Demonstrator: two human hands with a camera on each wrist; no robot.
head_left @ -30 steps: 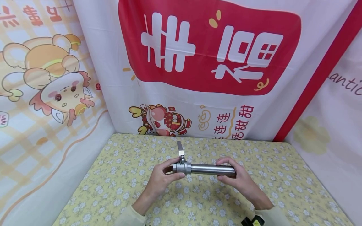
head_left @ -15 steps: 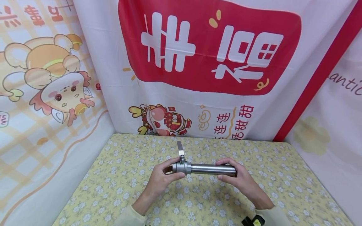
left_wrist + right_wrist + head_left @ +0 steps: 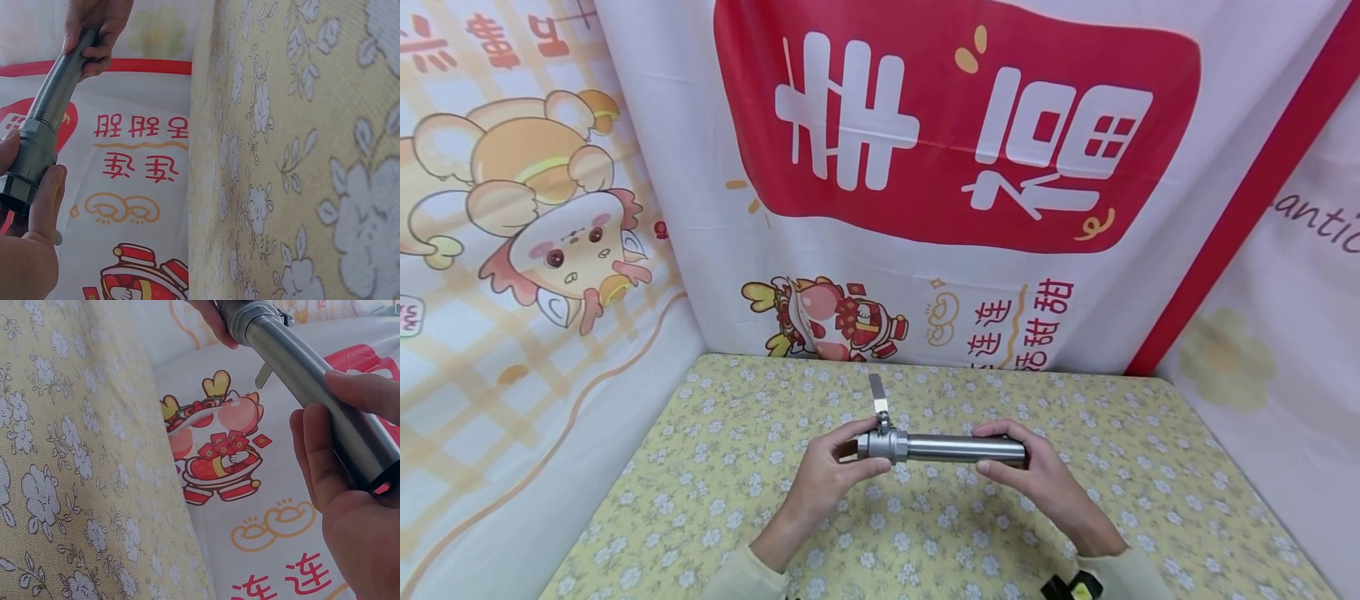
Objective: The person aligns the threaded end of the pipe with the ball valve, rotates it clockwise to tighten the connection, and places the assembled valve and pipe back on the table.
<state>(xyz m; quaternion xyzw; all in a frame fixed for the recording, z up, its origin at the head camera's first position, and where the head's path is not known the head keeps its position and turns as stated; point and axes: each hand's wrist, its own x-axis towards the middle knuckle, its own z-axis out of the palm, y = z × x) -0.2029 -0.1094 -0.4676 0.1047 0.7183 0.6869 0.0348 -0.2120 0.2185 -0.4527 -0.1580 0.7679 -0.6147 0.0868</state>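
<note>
A ball valve [image 3: 883, 446] with a flat lever handle [image 3: 878, 395] pointing up and away is joined to a steel pipe [image 3: 951, 448] on its right. My left hand [image 3: 823, 475] grips the valve's left end between thumb and fingers. At the pipe's right end, my right hand [image 3: 1041, 471] holds the tube the same way. The left wrist view shows threads where the pipe [image 3: 53, 94] meets the valve [image 3: 31, 153]. In the right wrist view, thumb and fingers of my right hand [image 3: 356, 512] lie around the pipe [image 3: 312, 381].
A yellow floral cloth [image 3: 700, 500] covers the table below my hands. Behind it hangs a white curtain with a red printed panel [image 3: 955, 125], and printed cloths hang on the left [image 3: 535, 250] and right [image 3: 1262, 333].
</note>
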